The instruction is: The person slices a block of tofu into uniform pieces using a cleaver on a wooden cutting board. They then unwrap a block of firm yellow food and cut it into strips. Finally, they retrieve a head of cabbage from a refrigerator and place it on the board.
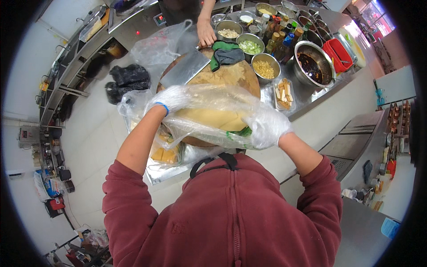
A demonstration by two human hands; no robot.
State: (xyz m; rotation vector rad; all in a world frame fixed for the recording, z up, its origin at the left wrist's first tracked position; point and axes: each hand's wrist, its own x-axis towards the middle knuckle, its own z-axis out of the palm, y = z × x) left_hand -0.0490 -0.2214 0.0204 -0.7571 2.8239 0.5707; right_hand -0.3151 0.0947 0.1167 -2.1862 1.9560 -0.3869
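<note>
My left hand (170,100), in a white glove with a blue band at the wrist, grips one side of a clear plastic bag (213,95). My right hand (271,128), also gloved in white, has hold of the bag's other side. Flat yellow food sheets (210,117) show through and below the film, and something green peeks out near my right hand. The bag lies over the near half of a round wooden chopping block (240,75). Beyond it on the block rest a broad cleaver (186,68) and a green and grey cloth item (227,55).
Another person's hand (206,33) is at the cleaver's handle. Metal bowls of chopped food (263,68), bottles (283,41) and a bowl of dark sauce (315,66) crowd the right. Bagged yellow pieces (165,153) lie near left; a black bag (128,80) sits farther left.
</note>
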